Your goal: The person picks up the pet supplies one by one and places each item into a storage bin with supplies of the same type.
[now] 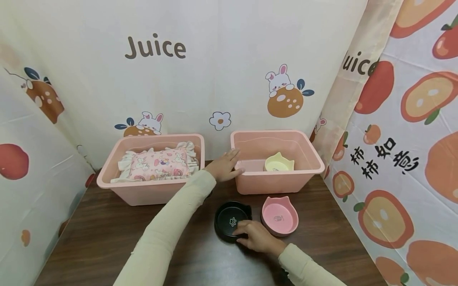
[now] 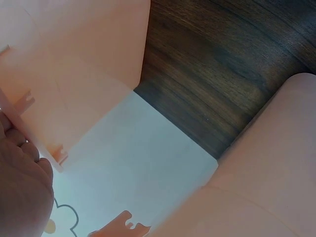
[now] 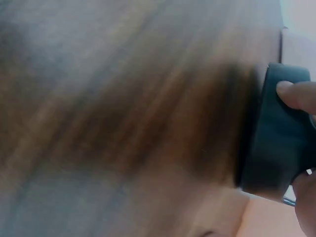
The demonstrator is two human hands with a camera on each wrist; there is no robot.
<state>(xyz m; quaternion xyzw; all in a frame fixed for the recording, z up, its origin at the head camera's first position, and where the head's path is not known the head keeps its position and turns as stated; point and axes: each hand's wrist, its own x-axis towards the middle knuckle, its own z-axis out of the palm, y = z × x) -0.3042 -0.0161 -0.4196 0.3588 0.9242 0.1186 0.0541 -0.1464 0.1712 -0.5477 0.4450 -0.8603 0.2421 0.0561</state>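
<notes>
In the head view, my right hand (image 1: pixel 255 236) pinches the near rim of a round black pet bowl (image 1: pixel 229 216) with a paw print inside. The right wrist view shows the thumb on the outer wall of this black bowl (image 3: pixel 276 143). My left hand (image 1: pixel 225 166) holds the left rim of the right-hand pink bin (image 1: pixel 272 183), fingers over the edge and thumb by the front corner. Its fingers meet that rim in the left wrist view. Inside this bin lies a yellow cat-eared bowl (image 1: pixel 279 163). A pink cat-eared bowl (image 1: pixel 280 216) sits beside the black one.
A second pink bin (image 1: pixel 150 194) stands at the left, holding a frilled pink pillow (image 1: pixel 159 163). Both bins are on the dark wooden table (image 1: pixel 118 234), against a printed curtain (image 1: pixel 214 79). Fruit-patterned cloth (image 1: pixel 393 167) hangs along the right side.
</notes>
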